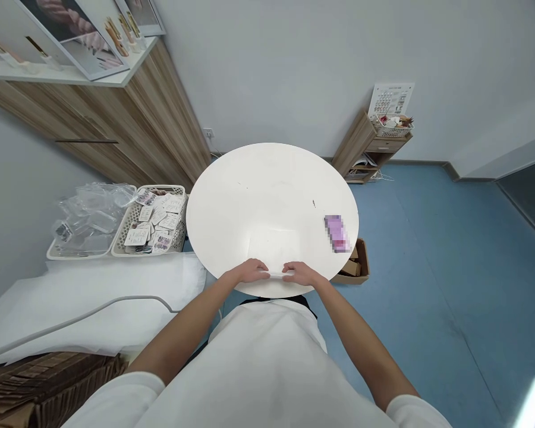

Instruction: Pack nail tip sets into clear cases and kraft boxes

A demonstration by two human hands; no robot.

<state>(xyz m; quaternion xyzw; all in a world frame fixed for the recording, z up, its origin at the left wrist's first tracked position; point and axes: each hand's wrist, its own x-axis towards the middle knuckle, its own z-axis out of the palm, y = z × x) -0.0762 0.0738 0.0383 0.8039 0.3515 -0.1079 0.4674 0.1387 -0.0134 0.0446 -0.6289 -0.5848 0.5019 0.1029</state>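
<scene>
A white sheet (274, 246), apparently paper, lies on the round white table (267, 178) near its front edge. Along its near side runs a narrow raised or folded strip. My left hand (252, 271) pinches the left end of that strip with bent fingers. At the right end, my right hand (299, 274) grips the same strip, thumb and fingers closed. A short stretch of the strip shows between the two hands. Fingertips partly hide the sheet's near edge.
A pixelated purple object (337, 233) lies at the table's right. Left stand a white basket of cards (178, 235) and a tray of clear plastic packaging (93, 217). A cardboard box (363, 261) sits on the floor at right; a small wooden cabinet (354, 139) stands behind.
</scene>
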